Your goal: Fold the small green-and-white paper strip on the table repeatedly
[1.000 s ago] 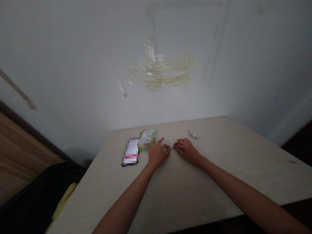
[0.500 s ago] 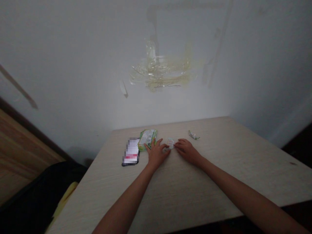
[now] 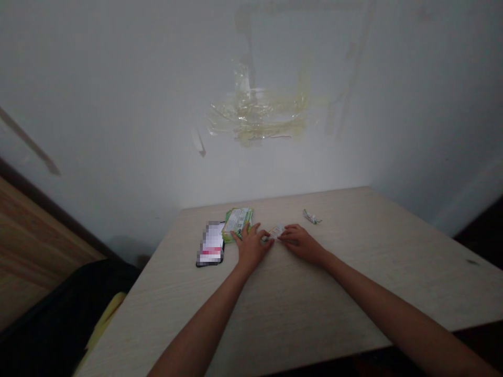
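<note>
A small, pale, printed piece that looks like a wrapper (image 3: 276,231) lies between my hands, low over the table. My left hand (image 3: 251,246) pinches its left edge with thumb and forefinger, while its other fingers spread toward a green-and-white printed packet (image 3: 238,222). At the piece's right edge, the fingertips of my right hand (image 3: 301,242) are closed together on it. Just what kind of piece it is cannot be made out at this size.
A phone (image 3: 211,246) with a lit, blurred screen lies left of the packet. A twisted white-and-green wrapper (image 3: 312,217) rests farther back on the right. The pale wooden table (image 3: 346,324) meets a wall (image 3: 157,104) bearing tape remnants (image 3: 267,118).
The small printed piece has turned and lies lower between my fingers. My right fingertips have shifted slightly over its right edge; my left hand has barely moved.
</note>
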{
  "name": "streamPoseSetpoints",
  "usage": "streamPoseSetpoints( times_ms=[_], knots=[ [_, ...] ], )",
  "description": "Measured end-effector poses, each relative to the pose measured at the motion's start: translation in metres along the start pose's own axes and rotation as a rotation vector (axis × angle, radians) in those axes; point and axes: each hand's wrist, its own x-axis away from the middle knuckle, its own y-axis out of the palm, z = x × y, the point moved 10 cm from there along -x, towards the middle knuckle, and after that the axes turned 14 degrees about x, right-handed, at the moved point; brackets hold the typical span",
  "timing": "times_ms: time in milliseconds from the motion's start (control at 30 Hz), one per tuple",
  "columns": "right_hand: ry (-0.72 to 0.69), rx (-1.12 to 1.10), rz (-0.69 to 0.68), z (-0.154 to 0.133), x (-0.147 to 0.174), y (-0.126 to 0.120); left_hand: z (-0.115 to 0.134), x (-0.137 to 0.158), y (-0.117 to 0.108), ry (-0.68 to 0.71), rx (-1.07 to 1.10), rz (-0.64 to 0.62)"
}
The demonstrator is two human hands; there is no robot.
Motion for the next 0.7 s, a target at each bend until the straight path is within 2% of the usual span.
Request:
streamPoseSetpoints(
  times_ms=[367, 700],
  knots=[
    [0.074, 0.131, -0.001, 0.018, 0.003, 0.008, -0.001, 0.0, 0.001, 0.006, -0.003, 0.022],
    [0.055, 0.08, -0.001, 0.016, 0.002, 0.007, -0.001, 0.0, 0.003, 0.019, -0.025, 0.029]
  ],
)
